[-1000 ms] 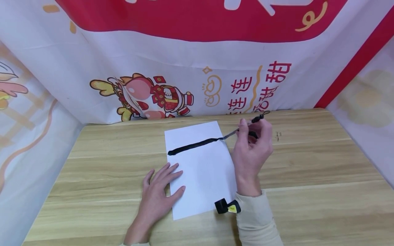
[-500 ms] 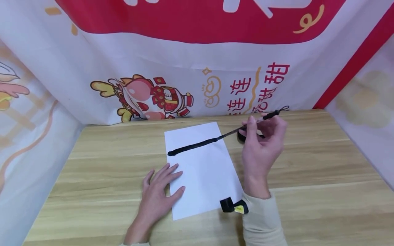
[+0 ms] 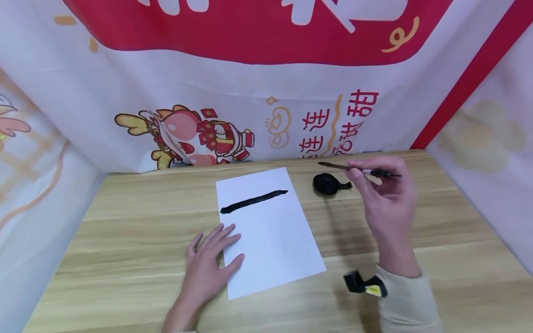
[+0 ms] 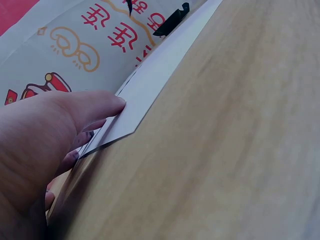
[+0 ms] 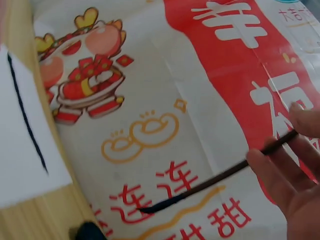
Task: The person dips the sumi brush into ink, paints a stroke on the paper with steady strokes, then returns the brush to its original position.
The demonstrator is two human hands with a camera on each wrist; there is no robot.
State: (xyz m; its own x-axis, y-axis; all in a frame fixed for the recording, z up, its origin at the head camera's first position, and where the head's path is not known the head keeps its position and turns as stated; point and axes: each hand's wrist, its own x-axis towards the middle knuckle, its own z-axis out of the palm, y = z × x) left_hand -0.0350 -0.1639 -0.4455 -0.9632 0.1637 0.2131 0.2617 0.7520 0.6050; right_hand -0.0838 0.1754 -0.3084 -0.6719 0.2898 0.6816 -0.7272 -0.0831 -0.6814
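A white sheet of paper (image 3: pixel 270 245) lies on the wooden table with one long black ink stroke (image 3: pixel 254 201) across its upper part. My left hand (image 3: pixel 210 263) rests at the paper's left edge, fingers spread; in the left wrist view the thumb (image 4: pixel 102 106) lies on the sheet. Off the table, to the right of the paper, my right hand (image 3: pixel 387 199) pinches an ink brush (image 3: pixel 339 166), its dark tip pointing left. The right wrist view shows the brush (image 5: pixel 200 187) between thumb and fingers. Just below the brush tip stands a small round black ink dish (image 3: pixel 326 184) with a short handle.
A printed cloth (image 3: pixel 258 111) with cartoon figures and red characters hangs along the table's back edge. More cloth (image 3: pixel 487 152) closes off the right side. Bare wooden table (image 3: pixel 137 240) extends left of the paper. A black wrist camera (image 3: pixel 362 283) sits at my right sleeve.
My right hand has lifted the brush off the end of the stroke and carried it right, above the ink dish, which is now uncovered. The left hand stays on the paper.
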